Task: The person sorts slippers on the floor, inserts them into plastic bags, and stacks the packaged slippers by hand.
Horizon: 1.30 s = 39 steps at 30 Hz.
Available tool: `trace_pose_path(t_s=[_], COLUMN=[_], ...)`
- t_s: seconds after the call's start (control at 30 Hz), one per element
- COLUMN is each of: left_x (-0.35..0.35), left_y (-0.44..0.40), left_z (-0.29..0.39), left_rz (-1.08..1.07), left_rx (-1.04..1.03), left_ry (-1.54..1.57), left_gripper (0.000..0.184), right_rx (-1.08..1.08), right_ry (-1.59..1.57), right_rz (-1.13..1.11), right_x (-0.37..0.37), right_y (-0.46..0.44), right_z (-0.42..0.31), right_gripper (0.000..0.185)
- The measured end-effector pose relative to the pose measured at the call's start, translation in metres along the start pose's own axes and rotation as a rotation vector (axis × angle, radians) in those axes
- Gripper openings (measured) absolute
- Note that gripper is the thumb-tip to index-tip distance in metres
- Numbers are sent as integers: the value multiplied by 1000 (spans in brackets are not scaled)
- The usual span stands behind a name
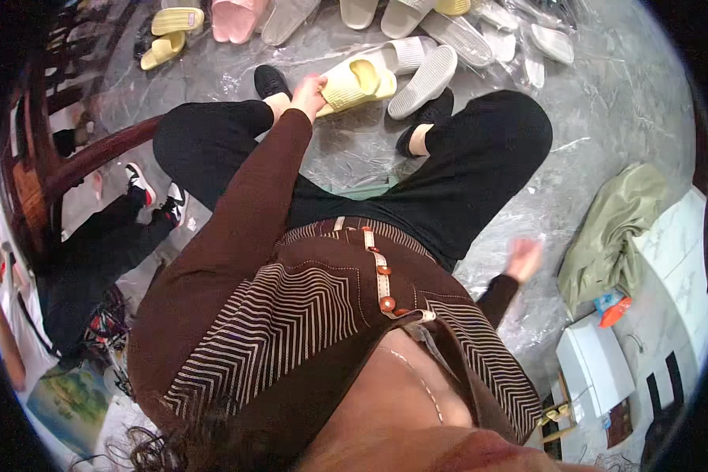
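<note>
Grey floor [499, 200] | grey slippers [423, 82] ahead, olive cloth [615, 236] nearby | hands: left [307, 95] grasping yellow slipper [344, 90], right [525, 259] blurred, can't tell

The cardigan [315, 256] was dark brown, with pale chevron stripes [291, 307], plain brown sleeves [248, 189] and a whitish front strip [379, 259] bearing round reddish-orange buttons [386, 303]; the loose trousers [480, 157] and shoes [271, 80] were black, and the necklace [425, 385] was thin and pale.

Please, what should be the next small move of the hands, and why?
Perhaps bring the right hand to the yellow slipper: only the left hand grips it, while the right is out to one side, apart from it.
</note>
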<state>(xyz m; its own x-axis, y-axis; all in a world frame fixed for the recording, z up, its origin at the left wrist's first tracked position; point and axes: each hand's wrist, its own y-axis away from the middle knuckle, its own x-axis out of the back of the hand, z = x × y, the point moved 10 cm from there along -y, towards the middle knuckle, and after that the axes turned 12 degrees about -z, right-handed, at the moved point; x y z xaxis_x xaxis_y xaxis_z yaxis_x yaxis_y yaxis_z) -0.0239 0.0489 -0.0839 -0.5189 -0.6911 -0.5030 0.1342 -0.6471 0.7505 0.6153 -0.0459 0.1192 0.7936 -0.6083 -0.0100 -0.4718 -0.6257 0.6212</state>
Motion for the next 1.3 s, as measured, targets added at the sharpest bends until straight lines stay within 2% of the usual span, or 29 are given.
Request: trace_pose_path(t_s=[0.03,0.07,0.1,0.17,0.2,0.27,0.33,0.37,0.47,0.5,0.53,0.6,0.67,0.73,0.8,0.87,0.9,0.97,1.0,1.03,1.07,1.1,1.13,1.17,1.2,1.23,1.27,1.3], left_x=[0,-1,13,21,7,-6,-14,-19,-23,-19,-15,-6,1,-21,-44,-54,-58,-49,-37,-50,-68,-63,-51,-43,-39,-38,-41,-38], left_y=[4,8,-29,-17,-18,-7,23,33,31,29,25,-5,-25,-14,-1,5,9,7,3,30,63,71,69,71,72,60,61,62], left_z=[-22,-42,34,8,-9,12,16,18,33,32,29,31,25,36,72,79,82,75,70,71,78,75,65,57,54,44,51,51], left_rz=[-27,-55,-102,-78,-87,-84,-59,-27,13,25,36,-15,-118,-81,13,3,-10,-35,-44,-89,-159,-141,-66,7,60,30,-9,-38], left_rx=[0,-3,-83,-33,8,-47,-69,-63,-57,-31,2,-24,-49,-36,-56,-63,-69,-47,-32,-77,-80,-84,-64,-32,3,19,33,56], left_ry=[-8,-17,-57,-15,16,-1,-23,-21,-29,-44,-60,-112,-220,-275,-404,-361,-320,-289,-297,-46,35,73,124,179,227,159,37,-110], left_gripper=[44,40,37,36,36,36,36,38,41,42,44,45,48,48,49,49,49,48,47,42,31,28,26,25,25,25,26,27], right_rx=[251,426,522,499,413,98,-99,239,372,337,426,425,604,618,782,1088,1100,1118,1145,1068,1418,1238,1312,1431,1419,1127,1103,1053], right_ry=[217,351,387,759,982,1465,2417,2577,2344,2220,1881,1615,1641,1638,1650,1536,1524,1845,1894,2067,1899,2052,2084,1918,1897,1763,1597,1774], right_rz=[-158,-226,-303,-668,-932,-1193,-1050,-996,-771,-606,-563,-564,-932,-1284,-1234,-1229,-1245,-1059,-1070,-1120,-1135,-1054,-1123,-1250,-1333,-1419,-1479,-1366], right_x=[-12,-80,-229,-372,-437,-511,-524,-545,-531,-525,-512,-510,-560,-609,-657,-695,-706,-723,-725,-728,-718,-714,-714,-712,-723,-721,-719,-707], right_y=[-36,-27,-19,-32,-39,-95,-148,-167,-234,-197,-182,-184,-141,-80,-64,-39,-36,-43,-45,-59,-52,-51,-51,-72,-78,-57,-43,-21], right_z=[-69,-139,-145,-154,-137,-54,9,28,132,129,133,160,177,149,108,55,48,45,52,74,78,85,94,109,116,108,105,102], right_gripper=[16,23,30,37,36,38,48,61,70,50,40,39,39,36,32,30,30,27,31,37,38,43,50,54,53,49,46,43])
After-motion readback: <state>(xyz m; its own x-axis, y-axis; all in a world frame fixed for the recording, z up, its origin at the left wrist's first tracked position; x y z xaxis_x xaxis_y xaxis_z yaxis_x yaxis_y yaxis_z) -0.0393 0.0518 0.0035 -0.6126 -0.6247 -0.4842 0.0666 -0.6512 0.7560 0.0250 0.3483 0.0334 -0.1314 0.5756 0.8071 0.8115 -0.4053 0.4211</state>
